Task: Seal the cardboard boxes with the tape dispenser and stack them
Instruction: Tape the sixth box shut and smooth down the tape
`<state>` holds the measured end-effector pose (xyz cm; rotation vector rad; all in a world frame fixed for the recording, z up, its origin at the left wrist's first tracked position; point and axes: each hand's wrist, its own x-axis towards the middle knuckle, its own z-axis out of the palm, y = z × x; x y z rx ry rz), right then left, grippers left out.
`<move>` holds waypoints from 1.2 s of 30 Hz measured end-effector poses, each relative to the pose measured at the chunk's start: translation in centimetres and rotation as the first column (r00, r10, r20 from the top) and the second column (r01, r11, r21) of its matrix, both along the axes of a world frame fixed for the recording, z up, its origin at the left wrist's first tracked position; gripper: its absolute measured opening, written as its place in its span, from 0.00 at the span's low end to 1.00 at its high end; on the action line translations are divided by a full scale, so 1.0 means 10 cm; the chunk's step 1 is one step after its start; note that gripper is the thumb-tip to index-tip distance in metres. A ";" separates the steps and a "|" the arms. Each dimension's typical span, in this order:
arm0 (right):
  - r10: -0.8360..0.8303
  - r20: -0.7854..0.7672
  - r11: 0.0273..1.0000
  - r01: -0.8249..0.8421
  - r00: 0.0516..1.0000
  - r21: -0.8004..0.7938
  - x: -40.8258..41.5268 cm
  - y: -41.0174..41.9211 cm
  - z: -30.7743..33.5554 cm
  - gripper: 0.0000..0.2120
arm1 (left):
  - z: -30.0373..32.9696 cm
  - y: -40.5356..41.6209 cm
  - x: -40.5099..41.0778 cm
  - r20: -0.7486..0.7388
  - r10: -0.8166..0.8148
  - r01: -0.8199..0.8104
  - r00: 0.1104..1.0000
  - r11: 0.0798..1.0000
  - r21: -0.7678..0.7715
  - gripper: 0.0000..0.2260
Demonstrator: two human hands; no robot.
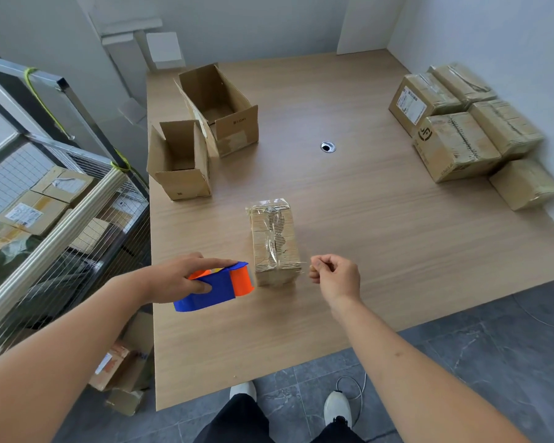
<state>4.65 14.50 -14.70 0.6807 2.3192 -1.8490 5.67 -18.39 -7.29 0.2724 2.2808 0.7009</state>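
My left hand (176, 279) grips the blue and orange tape dispenser (216, 287), fingers curled over its top and thumb on its side, just above the table (349, 219) at about 7 o'clock from the taped box (274, 243). That small box stands near the middle of the table, its top seam covered with clear tape, and the dispenser's orange roll sits just beside its near left corner. My right hand (333, 274) hangs at the box's 4 o'clock, fingers curled in and thumb against forefinger; it seems to pinch a strip of clear tape running to the box's near corner, though the tape is too faint to be sure.

At 11 o'clock from the box stand two open boxes (181, 161), flaps up, the larger one behind the smaller and touching it. At 2 o'clock, along the right edge, sealed boxes (454, 145) sit packed together in a cluster. Left of the table a wire cage (61, 199) holds more parcels.
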 end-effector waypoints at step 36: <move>0.780 0.231 0.221 -0.601 0.582 0.768 -0.44 -0.08 -0.26 0.31 | -0.52 0.20 0.00 0.091 0.039 -0.052 0.995 0.988 0.146 0.31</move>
